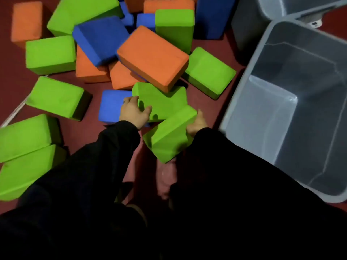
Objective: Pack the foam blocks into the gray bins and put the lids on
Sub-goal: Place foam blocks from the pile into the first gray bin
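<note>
The right hand [196, 123] grasps a green foam block [170, 135] by its right end, thumb up along the upper corner, the fingers hidden behind the foam. This block is tilted, its long axis running from lower left to upper right, the far end pointing toward another green block [161, 101] that it overlaps. The left hand [134, 112] grips that second green block at its left edge, fingers curled over the top face and thumb spread on the near side. Its long axis lies roughly left to right, and an orange block [153, 58] leans on its far edge. A blue block [110, 106] sits just beside the left hand, partly under the wrist. Both arms wear dark sleeves [105, 156].

More green, orange and blue blocks lie heaped on the dark red floor [202, 102]. An open gray bin [293, 109] stands near on the right, its inside showing no blocks; a second gray bin [293, 6] sits behind it at the top edge.
</note>
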`<state>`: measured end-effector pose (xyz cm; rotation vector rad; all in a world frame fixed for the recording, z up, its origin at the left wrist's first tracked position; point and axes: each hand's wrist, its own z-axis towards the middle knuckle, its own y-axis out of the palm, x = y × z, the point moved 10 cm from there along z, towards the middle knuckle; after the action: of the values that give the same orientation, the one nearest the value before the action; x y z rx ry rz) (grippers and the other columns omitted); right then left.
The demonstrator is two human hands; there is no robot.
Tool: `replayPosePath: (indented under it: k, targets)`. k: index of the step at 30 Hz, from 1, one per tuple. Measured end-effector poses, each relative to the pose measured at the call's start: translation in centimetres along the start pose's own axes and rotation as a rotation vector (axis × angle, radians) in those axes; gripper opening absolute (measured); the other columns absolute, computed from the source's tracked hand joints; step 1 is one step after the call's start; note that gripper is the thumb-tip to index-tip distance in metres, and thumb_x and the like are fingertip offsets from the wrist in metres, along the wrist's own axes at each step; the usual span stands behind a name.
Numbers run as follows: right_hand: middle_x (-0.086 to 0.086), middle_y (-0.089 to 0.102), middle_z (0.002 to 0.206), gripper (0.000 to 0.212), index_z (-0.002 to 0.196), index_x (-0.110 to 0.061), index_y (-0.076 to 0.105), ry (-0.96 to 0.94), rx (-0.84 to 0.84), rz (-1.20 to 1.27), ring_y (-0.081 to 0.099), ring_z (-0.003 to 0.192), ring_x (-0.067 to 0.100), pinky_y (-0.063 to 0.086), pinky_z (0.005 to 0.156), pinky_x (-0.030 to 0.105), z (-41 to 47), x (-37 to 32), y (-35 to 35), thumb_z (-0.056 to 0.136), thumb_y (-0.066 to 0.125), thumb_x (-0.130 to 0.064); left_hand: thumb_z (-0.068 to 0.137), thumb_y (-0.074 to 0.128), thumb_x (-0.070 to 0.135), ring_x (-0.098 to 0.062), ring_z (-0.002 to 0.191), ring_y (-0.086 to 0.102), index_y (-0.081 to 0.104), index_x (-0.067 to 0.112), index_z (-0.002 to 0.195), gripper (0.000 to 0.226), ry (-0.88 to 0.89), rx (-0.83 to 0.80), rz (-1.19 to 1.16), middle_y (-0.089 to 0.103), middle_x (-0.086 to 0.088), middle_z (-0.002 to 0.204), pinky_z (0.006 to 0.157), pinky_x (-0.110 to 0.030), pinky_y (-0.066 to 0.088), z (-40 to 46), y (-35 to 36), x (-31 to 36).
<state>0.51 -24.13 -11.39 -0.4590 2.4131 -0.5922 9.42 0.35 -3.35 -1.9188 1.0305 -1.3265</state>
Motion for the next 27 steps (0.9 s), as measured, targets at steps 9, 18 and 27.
replayPosePath:
  k: [9, 18, 27]
  targets:
    - [0.009, 0.032, 0.161, 0.117, 0.163, -0.027, 0.005, -0.071, 0.125, 0.056, 0.029, 0.149, 0.037, 0.030, 0.121, 0.044, 2.1, 0.4, 0.1, 0.075, 0.079, -0.008, 0.090, 0.073, 0.042, -0.042, 0.128, 0.050, 0.037, -0.005, 0.138, 0.076, -0.203, -0.111, -0.080, 0.051, -0.027, 0.140, 0.101, -0.043, 0.041, 3.7, 5.0, -4.7]
    - [0.010, 0.040, 0.139, 0.111, 0.139, -0.022, 0.034, -0.215, 0.064, -0.147, 0.043, 0.130, 0.036, 0.043, 0.108, 0.046, -3.1, -1.8, -0.1, 0.053, 0.099, -0.048, 0.019, 0.072, 0.081, -0.033, 0.115, 0.062, 0.062, 0.007, 0.122, 0.127, -0.187, -0.076, -0.168, 0.066, -0.016, 0.123, 0.096, -0.045, 0.055, 4.6, 1.4, -7.2]
    - [0.008, 0.057, 0.136, 0.107, 0.146, -0.022, 0.038, -0.903, 0.218, -0.419, 0.057, 0.121, 0.032, 0.048, 0.099, 0.047, -17.6, -12.4, -5.0, 0.062, 0.086, -0.067, 0.045, 0.068, 0.053, -0.035, 0.123, 0.044, 0.050, 0.019, 0.144, 0.105, 0.369, 0.093, -0.051, 0.042, -0.013, 0.122, 0.109, -0.045, 0.038, -5.3, -11.8, 9.4]
